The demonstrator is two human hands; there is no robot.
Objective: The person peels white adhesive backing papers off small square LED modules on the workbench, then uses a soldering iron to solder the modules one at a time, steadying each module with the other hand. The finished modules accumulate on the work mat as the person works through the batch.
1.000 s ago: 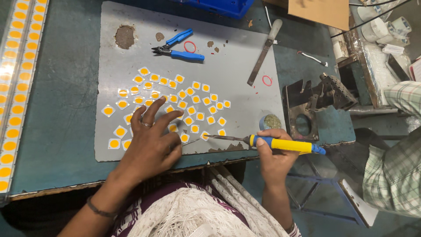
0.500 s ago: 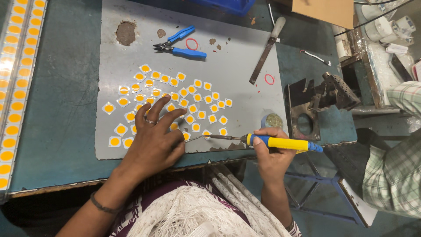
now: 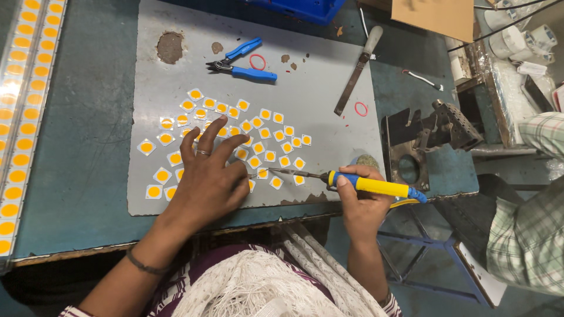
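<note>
My left hand (image 3: 207, 176) lies flat, fingers spread, on a grey mat (image 3: 305, 88), pressing on several small white squares with yellow round centres (image 3: 264, 141) scattered there. My right hand (image 3: 361, 202) grips a soldering iron with a yellow and blue handle (image 3: 376, 186). Its metal tip (image 3: 279, 171) points left and reaches a square just beside my left fingers.
Blue-handled cutters (image 3: 241, 61) and a flat file with a pale handle (image 3: 358, 70) lie at the mat's far side. Long strips of yellow discs (image 3: 20, 117) run down the left. A metal fixture (image 3: 432, 138) stands at the right. Another person's checked sleeve (image 3: 529, 223) is at far right.
My left hand has slid slightly right and down over the squares. The soldering iron tip has moved a little closer to my left fingers.
</note>
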